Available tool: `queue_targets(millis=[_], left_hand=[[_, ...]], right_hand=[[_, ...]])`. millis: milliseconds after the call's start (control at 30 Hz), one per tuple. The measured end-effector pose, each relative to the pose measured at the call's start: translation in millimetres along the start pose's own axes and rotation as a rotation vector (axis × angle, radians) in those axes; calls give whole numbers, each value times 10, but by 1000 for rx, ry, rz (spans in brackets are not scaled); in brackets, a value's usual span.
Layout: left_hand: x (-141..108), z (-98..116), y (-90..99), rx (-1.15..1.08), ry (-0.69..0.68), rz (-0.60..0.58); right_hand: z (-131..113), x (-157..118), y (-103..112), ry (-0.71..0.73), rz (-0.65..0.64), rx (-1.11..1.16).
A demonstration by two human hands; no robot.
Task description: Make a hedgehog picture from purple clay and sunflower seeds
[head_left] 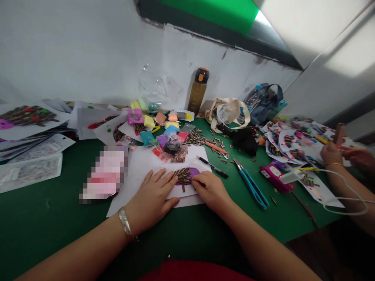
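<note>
counter [58, 230]: dark green
paper [137, 171]: white
clay [195, 172]: purple
seeds [183, 175]: dark, pale stripes
bottle [198, 93]: translucent brown, black and orange cap
cutter [251, 183]: teal handles, silver tip
packets [149, 132]: pink, yellow, orange, blue, purple, red
charger [274, 177]: magenta, white label
tote [230, 115]: cream, brown trim
backpack [263, 103]: navy, teal edge
wall [88, 50]: white, grey scuffs
shirt [193, 272]: red
blurred patch [107, 173]: pink pixels
</note>
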State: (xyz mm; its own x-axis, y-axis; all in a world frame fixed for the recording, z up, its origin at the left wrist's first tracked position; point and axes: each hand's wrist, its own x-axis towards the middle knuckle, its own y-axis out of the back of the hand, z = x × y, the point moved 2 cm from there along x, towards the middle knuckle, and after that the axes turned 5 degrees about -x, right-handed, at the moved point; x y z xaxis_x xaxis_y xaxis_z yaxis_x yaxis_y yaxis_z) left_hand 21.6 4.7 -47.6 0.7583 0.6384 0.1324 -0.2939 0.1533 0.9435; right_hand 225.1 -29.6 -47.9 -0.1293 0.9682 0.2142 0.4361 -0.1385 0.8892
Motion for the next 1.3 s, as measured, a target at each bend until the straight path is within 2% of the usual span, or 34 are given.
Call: queue_targets(millis=[100,167,267,333,433,567,667,733,800,900,1000,1167,1300], left_hand=[[-2,-7,1,0,1,0],[-3,-7,9,-6,-2,3],[-1,-4,19,-2,1,-12],[1,-2,24,-2,6,-19],[5,0,30,-16,4,-18],[10,-5,35,-25,9,-22],[8,-9,33,-20,8,-35],[4,-11,32,-24,3,-25],[0,-11,30,-29,1,-9],[-3,-9,23,-30,8,-12],[0,-4,20,-33,15,-22],[8,-4,17,-10,23,-51],[5,-9,14,-1,33,-69]], right_hand=[[218,53,196,-41,60,-24],[444,100,387,-154,140,-155],[758,165,576,-282,105,-424],[892,192,592,-306,70,-537],[980,211,503,-311,56,-574],[933,211,432,-337,91,-566],[755,218,453,-341,136,-488],[575,247,442,-242,147,-259],[386,292,392,-70,114,-38],[212,356,278,27,42,125],[176,384,173,19,-3,123],[232,364,74,-38,-5,80],[239,376,39,-1,-35,38]])
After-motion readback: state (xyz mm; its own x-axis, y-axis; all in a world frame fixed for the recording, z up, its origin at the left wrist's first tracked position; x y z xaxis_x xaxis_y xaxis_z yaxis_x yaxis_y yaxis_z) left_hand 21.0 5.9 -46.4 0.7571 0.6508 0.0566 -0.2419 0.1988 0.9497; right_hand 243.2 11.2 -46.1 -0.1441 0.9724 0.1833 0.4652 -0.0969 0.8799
